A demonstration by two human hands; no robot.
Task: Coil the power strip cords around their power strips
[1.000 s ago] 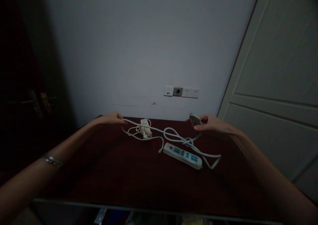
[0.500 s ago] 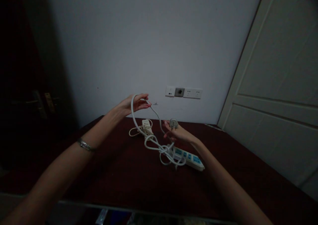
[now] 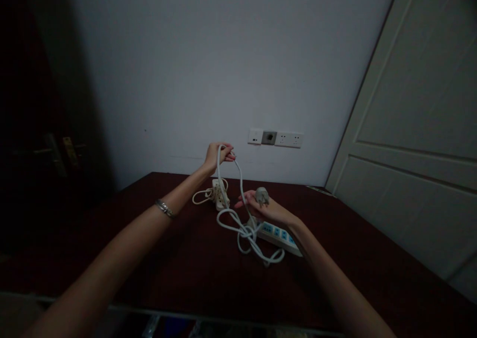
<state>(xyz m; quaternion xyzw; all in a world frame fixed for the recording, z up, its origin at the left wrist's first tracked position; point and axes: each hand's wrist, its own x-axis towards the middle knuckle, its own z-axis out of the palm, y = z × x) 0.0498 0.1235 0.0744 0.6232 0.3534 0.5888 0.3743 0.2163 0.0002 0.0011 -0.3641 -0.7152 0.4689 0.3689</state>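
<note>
My left hand (image 3: pixel 221 154) is raised near the wall, its fingers closed on a loop of white power cord (image 3: pixel 241 179). From there the cord drops to a loose tangle on the table. My right hand (image 3: pixel 266 210) is lower and to the right, over a power strip (image 3: pixel 280 236) with blue sockets. Cord runs at its fingers, which are partly curled round it; their exact grip is hard to make out. A grey-white plug (image 3: pixel 262 196) lies against this hand near the thumb, pins pointing down. The hand and forearm cover part of the strip.
Behind my left hand, a second power strip (image 3: pixel 220 195) with its cream cord bundled lies on the dark red table (image 3: pixel 179 258). Wall sockets (image 3: pixel 288 139) are set above the table's back edge. A pale panelled door (image 3: pixel 413 129) stands at the right.
My left hand has moved right, towards my right hand, narrowing the raised cord loop. The tangle has shifted slightly towards me. My right hand has barely moved.
</note>
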